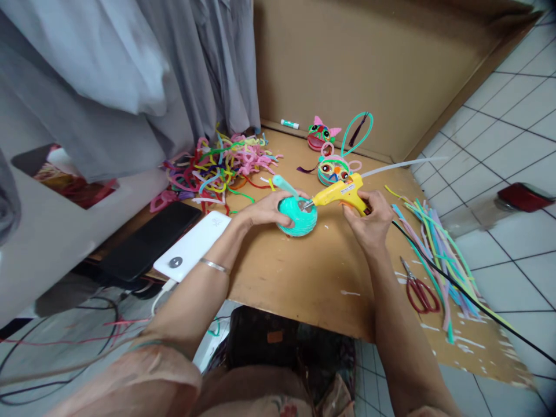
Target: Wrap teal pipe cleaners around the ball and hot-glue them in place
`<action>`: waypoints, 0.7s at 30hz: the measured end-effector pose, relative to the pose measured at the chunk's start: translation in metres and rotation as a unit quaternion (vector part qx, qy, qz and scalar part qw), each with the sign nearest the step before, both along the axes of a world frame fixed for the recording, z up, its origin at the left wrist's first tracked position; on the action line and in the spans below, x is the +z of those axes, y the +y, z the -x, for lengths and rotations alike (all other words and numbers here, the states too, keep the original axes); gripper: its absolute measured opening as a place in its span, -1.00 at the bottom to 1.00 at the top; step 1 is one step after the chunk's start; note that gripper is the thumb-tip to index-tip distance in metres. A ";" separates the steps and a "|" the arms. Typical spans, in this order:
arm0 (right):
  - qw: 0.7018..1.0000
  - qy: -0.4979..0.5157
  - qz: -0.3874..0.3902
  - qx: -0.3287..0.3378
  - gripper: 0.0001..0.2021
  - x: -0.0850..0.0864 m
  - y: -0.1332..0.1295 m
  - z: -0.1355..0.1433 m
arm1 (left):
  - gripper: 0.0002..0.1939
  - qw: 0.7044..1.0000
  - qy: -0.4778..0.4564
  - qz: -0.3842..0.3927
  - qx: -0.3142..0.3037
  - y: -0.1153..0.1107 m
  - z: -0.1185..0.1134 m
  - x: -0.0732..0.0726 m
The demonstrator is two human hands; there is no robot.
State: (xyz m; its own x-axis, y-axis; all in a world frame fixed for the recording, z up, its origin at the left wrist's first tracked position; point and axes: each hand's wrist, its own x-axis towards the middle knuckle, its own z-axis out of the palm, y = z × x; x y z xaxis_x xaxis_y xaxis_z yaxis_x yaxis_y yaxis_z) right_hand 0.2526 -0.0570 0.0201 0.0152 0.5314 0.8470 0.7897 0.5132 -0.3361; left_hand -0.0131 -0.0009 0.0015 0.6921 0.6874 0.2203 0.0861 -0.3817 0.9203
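My left hand (270, 209) holds a round turquoise ball (299, 223) wound with fuzzy strands, above the middle of the table. A light turquoise strip (284, 185) sticks up from it toward the upper left. In my right hand (370, 221) is a yellow glue gun (339, 194), fingers wrapped round its handle. Its metal nozzle points left and meets the ball's upper side; whether glue is coming out cannot be made out. A long translucent glue stick (403, 166) extends from the gun's rear.
Tangled pipe cleaners (217, 168) lie back left, two decorated faces (333, 169) behind the gun. Red-handled scissors (421, 292) and straight pipe cleaners (438, 249) are at right, crossed by a black cable. A white power bank (193, 246) and black phone (150, 240) sit left.
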 end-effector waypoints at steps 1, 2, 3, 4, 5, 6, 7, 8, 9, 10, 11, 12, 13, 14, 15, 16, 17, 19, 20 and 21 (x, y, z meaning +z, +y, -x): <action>1.000 0.002 -0.007 -0.001 -0.85 -0.001 0.000 0.001 | -0.24 1.000 0.000 -0.003 0.001 0.000 0.000 -0.001; 1.000 0.004 -0.011 -0.001 -0.85 -0.002 0.000 0.003 | -0.24 1.000 0.001 -0.006 0.003 0.001 0.000 -0.001; 1.000 0.005 -0.014 -0.001 -0.85 -0.003 0.000 0.005 | -0.24 1.000 0.003 -0.007 0.005 0.001 0.000 -0.001; 1.000 0.004 -0.013 -0.002 -0.84 -0.004 0.000 0.006 | -0.24 1.000 0.005 -0.008 0.009 0.001 0.000 -0.001; 1.000 0.002 -0.011 -0.003 -0.84 -0.004 0.000 0.008 | -0.24 1.000 0.007 -0.007 0.012 0.001 0.000 -0.001; 1.000 -0.001 -0.006 -0.003 -0.83 -0.005 0.000 0.009 | -0.24 1.000 0.008 -0.004 0.013 0.001 -0.001 -0.001; 1.000 -0.005 0.001 -0.002 -0.83 -0.005 -0.001 0.009 | -0.24 1.000 0.007 -0.002 0.012 0.000 -0.001 0.000; 1.000 -0.007 0.007 -0.001 -0.82 -0.005 0.000 0.008 | -0.24 1.000 0.003 0.000 0.010 -0.001 -0.001 0.001; 1.000 -0.007 0.012 -0.002 -0.82 -0.005 0.000 0.007 | -0.24 1.000 -0.001 0.002 0.007 -0.001 -0.001 0.002; 1.000 -0.004 0.014 -0.006 -0.80 -0.005 0.001 0.004 | -0.25 1.000 -0.005 0.003 0.005 -0.002 -0.001 0.002; 1.000 0.002 0.017 -0.014 -0.79 -0.006 0.003 0.002 | -0.25 1.000 -0.006 0.004 0.003 -0.002 -0.001 0.002; 0.999 0.012 0.020 -0.027 -0.77 -0.007 0.005 -0.002 | -0.25 1.000 -0.005 0.003 0.003 -0.002 -0.001 0.003; 0.998 0.025 0.026 -0.043 -0.76 -0.009 0.007 -0.005 | -0.25 1.000 -0.003 0.002 0.002 -0.002 -0.001 0.002; 0.997 0.039 0.036 -0.058 -0.74 -0.012 0.010 -0.008 | -0.25 1.000 -0.001 0.000 0.002 -0.001 -0.001 0.002; 0.995 0.054 0.048 -0.073 -0.72 -0.016 0.013 -0.011 | -0.24 1.000 0.001 -0.001 0.002 -0.001 0.000 0.002; 0.992 0.068 0.061 -0.086 -0.71 -0.022 0.017 -0.013 | -0.24 1.000 0.003 -0.001 0.002 -0.001 0.000 0.001; 0.989 0.079 0.076 -0.099 -0.70 -0.028 0.020 -0.015 | -0.23 1.000 0.005 0.001 0.002 0.000 0.000 0.001; 0.981 0.093 0.111 -0.133 -0.68 -0.042 0.025 -0.018 | -0.23 1.000 0.007 0.004 0.002 0.000 0.000 0.001; 0.975 0.095 0.132 -0.154 -0.66 -0.049 0.027 -0.019 | -0.24 1.000 0.008 0.002 0.001 0.000 0.000 0.002; 0.969 0.089 0.153 -0.172 -0.65 -0.056 0.029 -0.019 | -0.25 1.000 0.008 -0.002 0.001 0.000 0.000 0.002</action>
